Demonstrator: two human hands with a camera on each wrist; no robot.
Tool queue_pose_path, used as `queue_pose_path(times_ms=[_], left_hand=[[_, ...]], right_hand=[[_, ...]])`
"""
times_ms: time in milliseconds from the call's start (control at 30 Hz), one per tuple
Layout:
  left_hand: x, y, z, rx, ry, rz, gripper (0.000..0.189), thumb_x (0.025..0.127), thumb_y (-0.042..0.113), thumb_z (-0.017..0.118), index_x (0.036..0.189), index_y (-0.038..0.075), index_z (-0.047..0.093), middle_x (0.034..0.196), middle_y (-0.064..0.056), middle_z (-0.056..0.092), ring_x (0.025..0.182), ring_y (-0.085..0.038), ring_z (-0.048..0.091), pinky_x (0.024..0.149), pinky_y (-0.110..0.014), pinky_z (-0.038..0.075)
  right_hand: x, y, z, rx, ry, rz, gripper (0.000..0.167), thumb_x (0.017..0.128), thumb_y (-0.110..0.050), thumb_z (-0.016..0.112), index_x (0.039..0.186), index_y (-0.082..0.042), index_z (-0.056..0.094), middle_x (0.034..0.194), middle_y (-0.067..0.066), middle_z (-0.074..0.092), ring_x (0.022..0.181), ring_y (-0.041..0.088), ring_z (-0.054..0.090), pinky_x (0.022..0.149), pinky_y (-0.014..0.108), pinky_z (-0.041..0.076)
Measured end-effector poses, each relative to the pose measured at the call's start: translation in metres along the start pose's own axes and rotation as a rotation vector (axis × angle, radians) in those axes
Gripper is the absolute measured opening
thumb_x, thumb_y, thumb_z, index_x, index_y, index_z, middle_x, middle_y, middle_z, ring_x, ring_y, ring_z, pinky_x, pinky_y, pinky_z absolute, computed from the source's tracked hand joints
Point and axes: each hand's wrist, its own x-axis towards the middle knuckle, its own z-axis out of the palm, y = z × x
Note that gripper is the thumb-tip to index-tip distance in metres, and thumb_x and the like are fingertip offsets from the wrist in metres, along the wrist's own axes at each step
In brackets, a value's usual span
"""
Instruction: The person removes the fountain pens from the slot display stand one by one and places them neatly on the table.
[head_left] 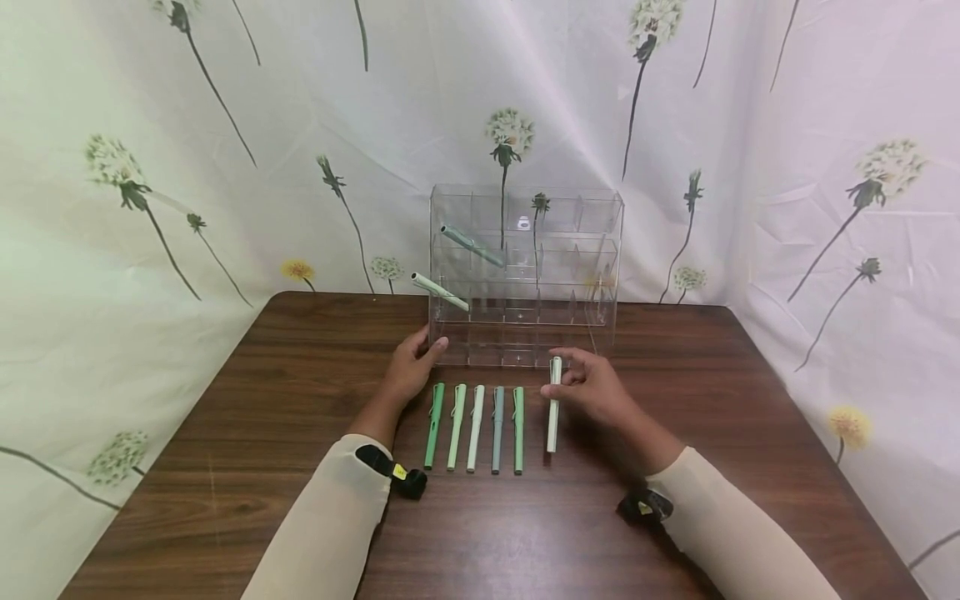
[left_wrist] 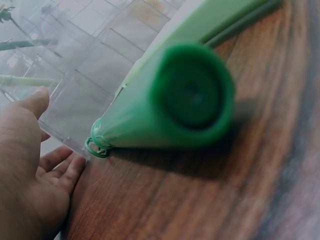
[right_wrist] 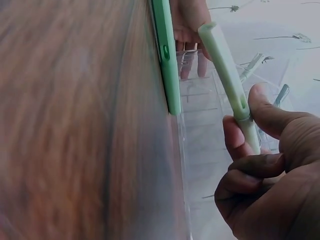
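Note:
A clear acrylic display rack (head_left: 521,275), tiered and divided into compartments, stands at the back of the table. My left hand (head_left: 411,365) holds its lower left corner, thumb at the front and fingers along the side. With thumb and fingers, my right hand (head_left: 600,387) pinches a pale whitish-green pen (head_left: 553,408) raised off the table before the rack. Five pens lie side by side nearby: dark green (head_left: 434,427), light green (head_left: 456,427), whitish (head_left: 476,428), grey-blue (head_left: 498,430) and mid green (head_left: 518,430). A grey-green pen (head_left: 472,246) and a whitish pen (head_left: 441,292) lean slanted in the rack's left compartments.
The brown wooden table (head_left: 225,467) has rounded back corners. Behind and beside it hangs a white cloth (head_left: 420,108) printed with dandelions. The rack's transparent walls and dividers are hard to make out against it.

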Motion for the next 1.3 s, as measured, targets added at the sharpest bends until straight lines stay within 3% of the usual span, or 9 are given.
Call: queue_pose_path(times_ms=[333, 533, 800, 967, 1300], left_hand=[[0.0, 0.0, 0.0, -0.007, -0.014, -0.019, 0.069, 0.113, 0.044, 0.06, 0.171, 0.014, 0.039, 0.164, -0.023, 0.051, 0.152, -0.041, 0.051, 0.123, -0.06, 0.043], [0.0, 0.0, 0.0, -0.01, -0.014, -0.028, 0.07, 0.113, 0.046, 0.06, 0.172, 0.015, 0.038, 0.165, -0.022, 0.049, 0.154, -0.041, 0.049, 0.125, -0.061, 0.041], [0.001, 0.0, 0.001, -0.014, -0.004, -0.018, 0.067, 0.114, 0.042, 0.061, 0.17, 0.013, 0.04, 0.163, -0.023, 0.052, 0.15, -0.041, 0.052, 0.122, -0.06, 0.044], [0.0, 0.0, 0.001, -0.014, -0.003, -0.02, 0.067, 0.113, 0.044, 0.061, 0.169, 0.013, 0.042, 0.162, -0.022, 0.054, 0.149, -0.041, 0.053, 0.121, -0.06, 0.044], [0.001, -0.001, 0.0, -0.003, -0.006, -0.031, 0.068, 0.113, 0.046, 0.061, 0.17, 0.014, 0.042, 0.164, -0.022, 0.051, 0.154, -0.04, 0.049, 0.124, -0.06, 0.041]], right_hand=[[0.001, 0.007, 0.011, 0.03, -0.046, 0.031, 0.07, 0.092, -0.009, 0.089, 0.153, 0.0, 0.057, 0.067, 0.007, 0.067, 0.044, 0.006, 0.041, 0.043, 0.024, 0.039], [0.0, 0.009, 0.015, 0.003, -0.075, 0.038, 0.068, 0.093, -0.009, 0.088, 0.151, 0.005, 0.057, 0.068, 0.016, 0.067, 0.044, 0.009, 0.045, 0.045, 0.026, 0.044], [-0.001, 0.01, 0.016, -0.006, -0.138, 0.08, 0.069, 0.094, -0.007, 0.086, 0.154, 0.005, 0.053, 0.069, 0.002, 0.067, 0.047, 0.011, 0.047, 0.048, 0.027, 0.046], [-0.001, 0.013, 0.016, -0.019, -0.167, 0.084, 0.068, 0.094, -0.01, 0.087, 0.153, 0.005, 0.055, 0.072, 0.0, 0.065, 0.051, 0.014, 0.052, 0.051, 0.029, 0.048], [0.004, 0.017, 0.016, -0.148, -0.164, -0.02, 0.066, 0.092, -0.012, 0.09, 0.146, 0.012, 0.06, 0.087, 0.006, 0.066, 0.069, 0.013, 0.056, 0.064, 0.025, 0.049]])
